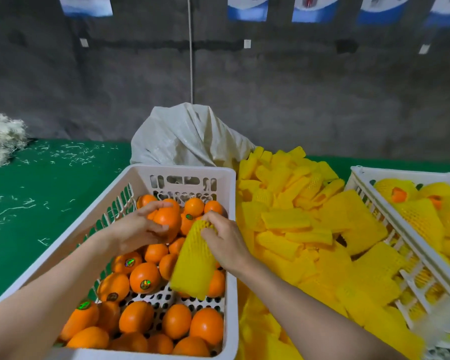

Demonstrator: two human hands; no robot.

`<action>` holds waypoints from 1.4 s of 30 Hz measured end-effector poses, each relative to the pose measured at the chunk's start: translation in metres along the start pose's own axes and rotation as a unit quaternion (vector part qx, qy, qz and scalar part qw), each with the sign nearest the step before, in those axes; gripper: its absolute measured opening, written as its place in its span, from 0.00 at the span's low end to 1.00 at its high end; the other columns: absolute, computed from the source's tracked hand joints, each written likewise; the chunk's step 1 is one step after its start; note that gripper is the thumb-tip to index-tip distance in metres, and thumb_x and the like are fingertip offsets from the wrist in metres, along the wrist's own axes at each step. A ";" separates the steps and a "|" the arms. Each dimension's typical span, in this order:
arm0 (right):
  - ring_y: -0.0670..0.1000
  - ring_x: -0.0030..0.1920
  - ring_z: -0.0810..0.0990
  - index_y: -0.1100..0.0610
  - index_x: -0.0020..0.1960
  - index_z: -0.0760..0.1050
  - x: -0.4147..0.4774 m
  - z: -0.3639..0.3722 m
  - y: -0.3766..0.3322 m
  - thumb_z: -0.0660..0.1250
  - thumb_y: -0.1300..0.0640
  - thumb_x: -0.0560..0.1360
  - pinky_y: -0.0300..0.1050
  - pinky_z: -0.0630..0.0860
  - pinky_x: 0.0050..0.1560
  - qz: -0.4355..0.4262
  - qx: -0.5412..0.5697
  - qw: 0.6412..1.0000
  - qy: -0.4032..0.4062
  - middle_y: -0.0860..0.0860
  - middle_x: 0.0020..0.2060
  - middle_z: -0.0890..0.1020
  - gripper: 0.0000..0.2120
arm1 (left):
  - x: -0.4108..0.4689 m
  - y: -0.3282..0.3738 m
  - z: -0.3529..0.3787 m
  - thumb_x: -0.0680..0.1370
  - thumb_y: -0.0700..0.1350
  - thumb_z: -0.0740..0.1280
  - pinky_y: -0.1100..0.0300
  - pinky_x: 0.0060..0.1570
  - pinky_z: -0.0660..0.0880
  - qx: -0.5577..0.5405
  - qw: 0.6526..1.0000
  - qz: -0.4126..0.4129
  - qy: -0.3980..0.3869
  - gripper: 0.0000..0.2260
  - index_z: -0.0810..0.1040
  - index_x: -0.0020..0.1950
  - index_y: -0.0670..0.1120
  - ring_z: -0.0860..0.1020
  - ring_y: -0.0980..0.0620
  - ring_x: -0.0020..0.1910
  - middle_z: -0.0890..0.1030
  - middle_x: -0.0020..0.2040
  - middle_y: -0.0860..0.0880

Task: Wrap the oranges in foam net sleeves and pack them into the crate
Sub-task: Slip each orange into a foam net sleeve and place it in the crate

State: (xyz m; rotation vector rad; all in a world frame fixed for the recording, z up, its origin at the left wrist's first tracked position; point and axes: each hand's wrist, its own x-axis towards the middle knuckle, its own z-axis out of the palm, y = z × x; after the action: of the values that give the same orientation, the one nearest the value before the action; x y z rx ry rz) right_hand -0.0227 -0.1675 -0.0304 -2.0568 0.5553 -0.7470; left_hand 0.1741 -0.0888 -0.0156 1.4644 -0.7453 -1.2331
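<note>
**Desk editor:** What's in the shot?

**Photographer:** Two hands over a bin [182, 168] of loose oranges [144, 278]. The left hand [138, 227] has its grip clamped round one orange [170, 216], just above the rest. The right hand [226, 242] pinches a sleeve [194, 266] by its top end, and the rest hangs down.

**Desk editor:** And the crate?

**Photographer:** The crate [400, 175] is far right on the desk [37, 190], beyond the pile [309, 229] of spare sleeves (wrapped fruit [421, 216] already lie inside).

**Desk editor:** Any risks?

**Photographer:** The sleeve's mouth looks flattened. If the orange is pushed in before the mouth is spread, it may snag and tear the net. It could also slip and fall back into the bin, bruising. A half-drawn sleeve would leave peel bare against the crate's ribs.
</note>
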 end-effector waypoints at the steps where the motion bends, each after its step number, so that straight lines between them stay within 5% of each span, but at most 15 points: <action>1: 0.51 0.29 0.61 0.51 0.33 0.62 -0.002 -0.002 -0.003 0.57 0.57 0.73 0.51 0.57 0.32 0.008 0.040 0.999 0.013 0.55 0.28 0.63 0.10 | -0.006 0.004 0.005 0.69 0.29 0.68 0.51 0.42 0.78 -0.062 0.998 0.020 -0.017 0.26 0.75 0.60 0.53 0.78 0.41 0.49 0.73 0.63 0.38; 3: 0.50 0.30 0.63 0.54 0.30 0.61 -0.005 -0.010 -0.009 0.56 0.58 0.66 0.47 0.58 0.33 0.034 0.145 0.988 0.044 0.52 0.27 0.64 0.07 | -0.019 0.013 0.019 0.62 0.36 0.73 0.52 0.38 0.78 -0.173 0.982 0.054 -0.053 0.25 0.78 0.56 0.53 0.79 0.41 0.47 0.74 0.62 0.39; 6: 0.47 0.29 0.66 0.59 0.34 0.65 -0.013 -0.031 -0.020 0.57 0.59 0.62 0.41 0.63 0.31 0.068 0.304 0.949 0.051 0.52 0.28 0.65 0.04 | -0.037 0.018 0.050 0.66 0.46 0.73 0.53 0.36 0.76 -0.231 0.967 0.089 -0.061 0.19 0.79 0.56 0.52 0.81 0.42 0.44 0.76 0.59 0.41; 9: 0.45 0.30 0.67 0.60 0.34 0.66 -0.026 -0.052 -0.034 0.57 0.60 0.61 0.38 0.66 0.31 0.045 0.336 0.941 0.026 0.51 0.28 0.67 0.03 | -0.046 0.020 0.080 0.50 0.48 0.84 0.48 0.50 0.79 -0.212 0.972 0.083 -0.048 0.39 0.78 0.58 0.42 0.80 0.39 0.54 0.80 0.58 0.38; 12: 0.46 0.32 0.67 0.59 0.33 0.67 -0.043 -0.068 -0.043 0.57 0.60 0.62 0.40 0.65 0.35 0.023 0.307 0.951 0.010 0.50 0.29 0.68 0.02 | -0.051 0.024 0.115 0.41 0.48 0.85 0.49 0.49 0.80 -0.229 0.968 0.085 -0.058 0.39 0.83 0.51 0.39 0.82 0.41 0.51 0.82 0.53 0.37; 14: 0.47 0.34 0.68 0.59 0.34 0.68 -0.054 -0.078 -0.044 0.57 0.60 0.62 0.43 0.65 0.38 0.025 0.294 0.955 0.010 0.50 0.30 0.70 0.03 | -0.055 0.023 0.139 0.47 0.47 0.85 0.50 0.44 0.81 -0.232 0.966 0.098 -0.055 0.40 0.80 0.57 0.43 0.83 0.42 0.47 0.83 0.52 0.39; 17: 0.48 0.36 0.69 0.58 0.34 0.70 -0.071 -0.091 -0.042 0.57 0.60 0.62 0.45 0.66 0.40 0.027 0.295 0.955 0.016 0.51 0.30 0.71 0.04 | -0.060 0.017 0.174 0.65 0.40 0.72 0.50 0.43 0.81 -0.251 0.962 0.104 -0.034 0.26 0.75 0.63 0.46 0.83 0.44 0.44 0.83 0.48 0.40; 21: 0.42 0.29 0.68 0.57 0.33 0.69 -0.092 -0.109 -0.037 0.57 0.64 0.65 0.35 0.66 0.31 0.027 0.260 0.964 0.042 0.46 0.26 0.70 0.05 | -0.065 0.008 0.215 0.69 0.43 0.67 0.51 0.45 0.77 -0.278 0.955 0.106 -0.014 0.19 0.76 0.60 0.45 0.81 0.47 0.41 0.83 0.40 0.44; 26: 0.42 0.27 0.64 0.53 0.33 0.71 -0.114 -0.126 -0.029 0.59 0.61 0.67 0.38 0.61 0.30 0.028 0.134 0.978 0.155 0.46 0.25 0.69 0.06 | -0.072 -0.011 0.252 0.77 0.44 0.66 0.55 0.39 0.80 -0.224 0.962 0.143 0.055 0.11 0.78 0.58 0.52 0.83 0.48 0.44 0.84 0.47 0.45; 30: 0.42 0.22 0.66 0.55 0.39 0.75 -0.129 -0.137 -0.020 0.61 0.61 0.73 0.32 0.60 0.27 -0.002 0.043 0.969 0.242 0.42 0.20 0.70 0.07 | -0.076 -0.022 0.278 0.78 0.49 0.64 0.55 0.41 0.80 -0.235 0.959 0.145 0.059 0.12 0.74 0.61 0.51 0.82 0.48 0.46 0.83 0.48 0.44; 33: 0.43 0.25 0.63 0.61 0.46 0.77 -0.135 -0.148 -0.010 0.63 0.66 0.76 0.40 0.62 0.30 0.016 0.013 0.964 0.265 0.43 0.23 0.68 0.05 | -0.077 -0.028 0.289 0.73 0.56 0.63 0.52 0.48 0.80 -0.272 0.952 0.141 0.003 0.21 0.73 0.64 0.50 0.82 0.48 0.51 0.84 0.50 0.46; 35: 0.44 0.26 0.64 0.55 0.44 0.75 -0.141 -0.154 -0.007 0.62 0.65 0.77 0.44 0.63 0.32 0.023 0.010 0.963 0.267 0.45 0.26 0.69 0.07 | -0.080 -0.033 0.292 0.67 0.61 0.70 0.51 0.53 0.79 -0.277 0.950 0.136 -0.041 0.29 0.73 0.65 0.52 0.81 0.47 0.55 0.83 0.55 0.46; 37: 0.43 0.28 0.67 0.47 0.42 0.72 -0.147 -0.156 -0.006 0.62 0.63 0.78 0.42 0.64 0.32 0.021 0.012 0.961 0.274 0.45 0.28 0.72 0.11 | -0.080 -0.039 0.294 0.64 0.54 0.77 0.52 0.52 0.79 -0.264 0.952 0.144 -0.062 0.31 0.73 0.66 0.52 0.80 0.46 0.57 0.81 0.58 0.45; 39: 0.42 0.29 0.69 0.43 0.41 0.71 -0.152 -0.156 -0.005 0.61 0.59 0.79 0.41 0.66 0.33 0.025 0.020 0.959 0.281 0.44 0.29 0.74 0.12 | -0.078 -0.039 0.301 0.68 0.47 0.72 0.53 0.48 0.79 -0.297 0.942 0.144 -0.059 0.28 0.72 0.68 0.49 0.81 0.45 0.55 0.81 0.58 0.43; 42: 0.42 0.29 0.69 0.43 0.43 0.69 -0.156 -0.151 -0.005 0.60 0.55 0.79 0.48 0.66 0.33 0.012 0.017 0.960 0.280 0.45 0.28 0.72 0.09 | -0.078 -0.030 0.312 0.75 0.52 0.63 0.49 0.54 0.77 -0.391 0.913 0.085 -0.079 0.23 0.74 0.67 0.41 0.80 0.43 0.55 0.80 0.58 0.40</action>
State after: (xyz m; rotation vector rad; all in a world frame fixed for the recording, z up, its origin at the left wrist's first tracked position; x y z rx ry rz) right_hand -0.2377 -0.1537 -0.0046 -1.7906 0.8698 -1.3274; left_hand -0.1480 -0.1073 -0.0007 0.6335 -0.3859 -1.3095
